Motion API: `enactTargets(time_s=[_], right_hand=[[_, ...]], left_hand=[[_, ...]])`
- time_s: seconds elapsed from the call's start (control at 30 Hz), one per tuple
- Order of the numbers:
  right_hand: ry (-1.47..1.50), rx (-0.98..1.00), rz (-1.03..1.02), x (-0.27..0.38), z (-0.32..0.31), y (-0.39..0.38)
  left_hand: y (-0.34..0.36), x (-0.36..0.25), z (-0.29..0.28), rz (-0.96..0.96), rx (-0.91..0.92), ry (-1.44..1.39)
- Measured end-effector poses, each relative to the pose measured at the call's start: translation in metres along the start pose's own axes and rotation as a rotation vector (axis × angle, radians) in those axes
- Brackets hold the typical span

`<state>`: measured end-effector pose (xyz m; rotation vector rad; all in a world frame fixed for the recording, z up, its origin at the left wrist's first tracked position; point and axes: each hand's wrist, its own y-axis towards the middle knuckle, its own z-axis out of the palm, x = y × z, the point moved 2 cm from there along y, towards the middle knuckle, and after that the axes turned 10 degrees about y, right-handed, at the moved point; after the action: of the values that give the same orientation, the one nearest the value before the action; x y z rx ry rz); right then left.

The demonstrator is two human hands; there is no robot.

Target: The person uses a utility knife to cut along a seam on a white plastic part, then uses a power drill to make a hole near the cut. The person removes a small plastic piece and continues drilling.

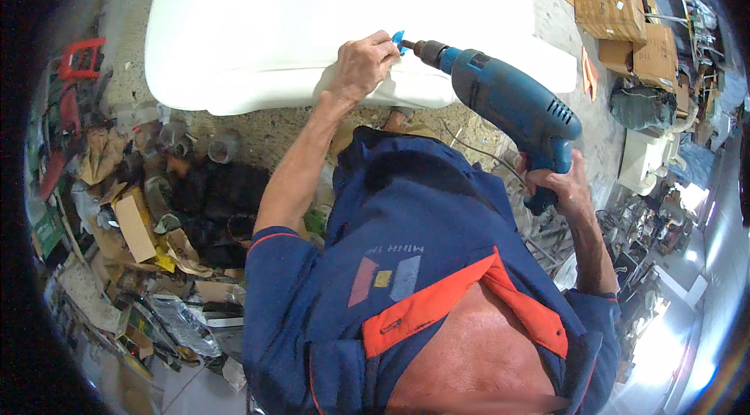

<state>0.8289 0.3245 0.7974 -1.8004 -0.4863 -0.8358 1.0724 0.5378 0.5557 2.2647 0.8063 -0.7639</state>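
Observation:
A blue corded power drill points left and slightly away, its dark chuck at the middle of the view. My right hand is wrapped round its handle. At the drill's tip is a small bright blue piece. My left hand pinches at that piece, fingers bent together, and its exact shape is partly hidden by them. Both hands are over the front part of a large white smooth panel with rounded corners. Whether the drill tip touches the panel cannot be seen.
The drill's cord hangs down past my clothes. Cardboard boxes are stacked at the far right. Scraps and a cardboard piece litter the floor on the left, near a red plastic frame. An orange cloth-like piece lies right of the panel.

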Motion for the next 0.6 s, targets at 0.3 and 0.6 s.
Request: enactTargets(time_s=[0.3,0.6], right_hand=[[0.065,0.035,-0.006,-0.008,-0.005,0.01],[0.078,0.071,0.012,-0.03,-0.02,0.025]], left_hand=[[-0.002,-0.003,0.002,-0.03,-0.031,0.03],[-0.006,-0.001,0.006,-0.043,-0.063,0.027]])
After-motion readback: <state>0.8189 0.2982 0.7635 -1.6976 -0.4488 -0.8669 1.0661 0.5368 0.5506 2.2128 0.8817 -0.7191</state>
